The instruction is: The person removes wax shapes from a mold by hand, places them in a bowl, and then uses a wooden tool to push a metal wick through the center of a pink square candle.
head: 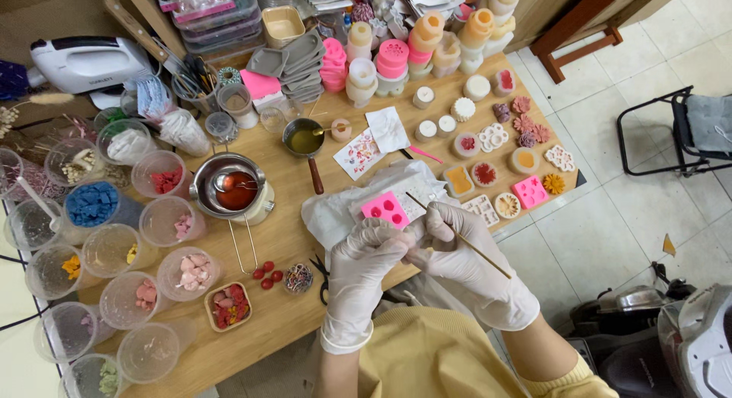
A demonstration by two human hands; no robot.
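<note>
Both hands wear thin whitish gloves. The right hand pinches a slim wooden stick, slanting toward 10 o'clock. The left hand curls shut around something hidden. Just beyond, at 12 o'clock, lies a glossy pink mould with round cavities on crinkled white paper.

Wooden table: pot of red melt, small pan of yellow liquid, plastic cups of coloured pieces, white hand mixer, scissors, stacked silicone moulds.
</note>
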